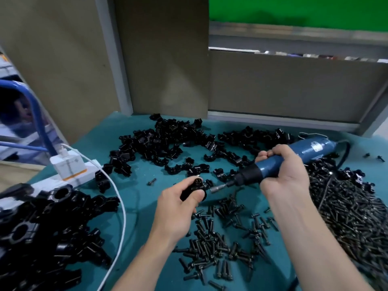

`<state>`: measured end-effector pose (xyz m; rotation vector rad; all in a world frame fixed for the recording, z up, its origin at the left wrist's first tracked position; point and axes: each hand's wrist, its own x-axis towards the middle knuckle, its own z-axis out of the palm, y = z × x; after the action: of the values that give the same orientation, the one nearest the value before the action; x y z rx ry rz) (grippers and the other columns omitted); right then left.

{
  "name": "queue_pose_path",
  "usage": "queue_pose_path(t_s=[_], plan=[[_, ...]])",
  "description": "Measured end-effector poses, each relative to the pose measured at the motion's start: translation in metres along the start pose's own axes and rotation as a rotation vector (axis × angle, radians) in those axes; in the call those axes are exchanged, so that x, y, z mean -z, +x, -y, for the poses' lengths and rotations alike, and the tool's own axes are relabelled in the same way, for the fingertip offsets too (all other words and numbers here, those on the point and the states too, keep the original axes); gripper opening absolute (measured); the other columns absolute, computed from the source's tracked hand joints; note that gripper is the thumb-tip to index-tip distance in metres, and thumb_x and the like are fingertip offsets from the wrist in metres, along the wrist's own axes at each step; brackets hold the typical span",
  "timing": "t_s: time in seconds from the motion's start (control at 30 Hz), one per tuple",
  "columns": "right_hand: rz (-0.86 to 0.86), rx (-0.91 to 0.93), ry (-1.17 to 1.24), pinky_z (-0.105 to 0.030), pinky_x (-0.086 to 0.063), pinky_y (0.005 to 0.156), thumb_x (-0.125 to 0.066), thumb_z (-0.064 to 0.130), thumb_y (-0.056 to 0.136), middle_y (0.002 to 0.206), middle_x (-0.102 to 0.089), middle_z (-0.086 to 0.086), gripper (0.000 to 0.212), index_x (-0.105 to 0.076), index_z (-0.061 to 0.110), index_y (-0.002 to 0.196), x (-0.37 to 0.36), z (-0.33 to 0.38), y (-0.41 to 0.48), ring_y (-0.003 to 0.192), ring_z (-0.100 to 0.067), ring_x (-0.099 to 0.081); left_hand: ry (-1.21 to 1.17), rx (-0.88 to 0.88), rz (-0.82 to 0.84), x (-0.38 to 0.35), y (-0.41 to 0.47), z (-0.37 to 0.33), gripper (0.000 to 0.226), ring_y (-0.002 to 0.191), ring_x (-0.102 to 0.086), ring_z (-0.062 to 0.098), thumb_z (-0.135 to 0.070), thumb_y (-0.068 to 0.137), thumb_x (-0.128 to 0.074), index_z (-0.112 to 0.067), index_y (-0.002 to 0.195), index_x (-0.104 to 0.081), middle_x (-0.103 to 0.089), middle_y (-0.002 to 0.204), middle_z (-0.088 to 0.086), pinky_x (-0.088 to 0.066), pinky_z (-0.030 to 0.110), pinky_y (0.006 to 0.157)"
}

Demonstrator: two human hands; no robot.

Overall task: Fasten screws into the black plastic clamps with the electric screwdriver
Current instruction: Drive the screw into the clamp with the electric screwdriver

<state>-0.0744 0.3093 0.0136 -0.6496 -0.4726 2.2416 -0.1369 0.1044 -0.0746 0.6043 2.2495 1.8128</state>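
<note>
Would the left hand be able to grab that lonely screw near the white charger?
Probably not yet: the lone screw lies close with bare mat between, but the left hand already grips a clamp.

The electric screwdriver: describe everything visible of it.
The electric screwdriver has a blue, plastic-looking cylindrical body with a white label near the rear, a black collar at the front and a silvery metal bit. A black cord leaves its rear. It is held off the table, nearly level, bit pointing left at the black clamp in the left hand. The right hand grips its middle.
</note>
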Motion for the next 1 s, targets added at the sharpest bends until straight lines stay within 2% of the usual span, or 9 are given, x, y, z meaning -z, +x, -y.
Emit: queue_pose_path(t_s=[0.07,0.2,0.27,0.33,0.47,0.63,0.73,0.83,1.0], plan=[[0.011,-0.002,0.008,-0.026,-0.05,0.055,-0.06,-0.008,0.085,0.066,-0.055,-0.006,0.022,-0.048,0.011,0.088,0.003,-0.003,0.004,0.056,-0.018,-0.055,0.029,-0.005,0.021,0.0,-0.003,-0.001,0.036,0.059,-0.055,0.013,-0.029,0.098,-0.069,-0.053,0.125,-0.065,-0.07,0.07,-0.007,-0.053,0.042,0.066],[0.024,-0.042,0.037,-0.025,-0.05,0.054,-0.058,-0.009,0.085,0.061,-0.055,-0.006,0.023,-0.047,0.011,0.088,0.005,-0.006,0.013,0.053,-0.018,-0.054,0.073,-0.034,0.03,-0.001,-0.007,-0.005,0.054,0.06,-0.059,0.003,-0.029,0.098,-0.07,-0.081,0.09,-0.058,-0.072,0.077,-0.014,-0.053,0.032,0.063],[0.018,-0.06,0.033,-0.025,-0.051,0.054,-0.059,-0.009,0.084,0.06,-0.055,-0.006,0.023,-0.048,0.01,0.089,0.006,-0.007,0.017,0.05,-0.018,-0.055,0.072,-0.036,0.01,-0.001,-0.006,-0.005,0.046,0.063,-0.064,-0.002,-0.029,0.097,-0.071,-0.073,0.1,-0.059,-0.069,0.078,-0.014,-0.047,0.019,0.057],[0.008,-0.075,0.045,-0.025,-0.051,0.053,-0.06,-0.009,0.084,0.058,-0.056,-0.005,0.024,-0.049,0.011,0.09,0.008,-0.008,0.019,0.048,-0.019,-0.056,0.06,-0.021,0.003,-0.002,-0.006,-0.003,0.04,0.065,-0.067,-0.001,-0.03,0.096,-0.072,-0.061,0.117,-0.059,-0.068,0.079,-0.016,-0.046,0.012,0.06],[0.009,-0.081,0.078,-0.024,-0.05,0.052,-0.058,-0.011,0.083,0.059,-0.056,-0.006,0.025,-0.048,0.012,0.089,0.013,-0.007,0.022,0.049,-0.019,-0.057,0.048,-0.017,-0.003,-0.006,-0.007,0.001,0.039,0.059,-0.063,0.004,-0.026,0.095,-0.074,-0.045,0.128,-0.066,-0.071,0.07,-0.016,-0.051,0.02,0.057],[0.038,-0.086,0.111,-0.024,-0.05,0.052,-0.057,-0.012,0.081,0.065,-0.055,-0.007,0.029,-0.046,0.011,0.096,0.017,-0.013,0.021,0.053,-0.02,-0.057,0.064,-0.013,-0.051,-0.007,-0.009,0.005,0.043,0.052,-0.056,0.004,-0.022,0.094,-0.074,-0.036,0.134,-0.067,-0.068,0.062,-0.011,-0.041,0.014,0.047],[0.04,-0.086,0.118,-0.024,-0.05,0.052,-0.057,-0.013,0.081,0.064,-0.056,-0.007,0.03,-0.047,0.011,0.098,0.017,-0.017,0.02,0.053,-0.02,-0.057,0.089,-0.022,-0.067,-0.007,-0.01,0.005,0.042,0.049,-0.054,0.001,-0.02,0.094,-0.075,-0.036,0.133,-0.068,-0.062,0.06,-0.01,-0.038,0.009,0.046],[0.039,-0.084,0.12,-0.024,-0.05,0.052,-0.057,-0.013,0.081,0.061,-0.056,-0.007,0.03,-0.047,0.011,0.097,0.018,-0.018,0.019,0.052,-0.019,-0.057,0.085,-0.028,-0.054,-0.007,-0.012,0.005,0.041,0.051,-0.043,0.015,-0.022,0.095,-0.074,-0.04,0.131,-0.068,-0.058,0.053,-0.008,-0.034,0.018,0.043],[0.025,-0.086,0.112,-0.024,-0.05,0.054,-0.056,-0.013,0.082,0.064,-0.055,-0.008,0.029,-0.046,0.011,0.096,0.02,-0.021,0.018,0.054,-0.019,-0.057,0.07,-0.013,-0.049,-0.007,-0.012,0.006,0.04,0.053,-0.039,0.019,-0.022,0.094,-0.075,-0.053,0.118,-0.066,-0.053,0.054,-0.003,-0.033,0.024,0.043]])
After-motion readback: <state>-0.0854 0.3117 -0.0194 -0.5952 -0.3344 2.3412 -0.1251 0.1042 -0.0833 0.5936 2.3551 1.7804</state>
